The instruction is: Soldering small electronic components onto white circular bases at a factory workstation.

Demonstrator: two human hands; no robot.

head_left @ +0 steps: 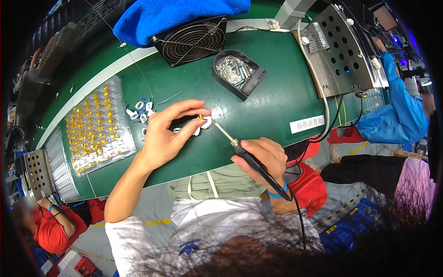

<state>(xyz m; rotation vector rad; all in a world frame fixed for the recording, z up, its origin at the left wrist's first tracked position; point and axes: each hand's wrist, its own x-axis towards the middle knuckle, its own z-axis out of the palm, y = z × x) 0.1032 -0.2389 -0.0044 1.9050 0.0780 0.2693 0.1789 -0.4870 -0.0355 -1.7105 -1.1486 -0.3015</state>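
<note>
My right hand (265,159) is closed around the black handle of a soldering iron (253,162). The iron's metal shaft slants up and left, and its tip is at a small white part (208,123); whether they touch I cannot tell. Thumb and fingers of my left hand (165,137) pinch at this part from the other side, where a tiny yellow piece (200,117) shows. To the left of that hand lies a loose group of small white parts with dark blue bits (140,111). A thin wire (168,98) curves over the green bench (194,83) just beyond it.
A clear tray with rows of yellow pieces (99,124) lies at left. Beyond my hands are a black bin of small metal parts (251,85), a black fan (191,41) and a blue towel (180,16). At right stands a perforated metal box (339,51). Other people sit on both sides.
</note>
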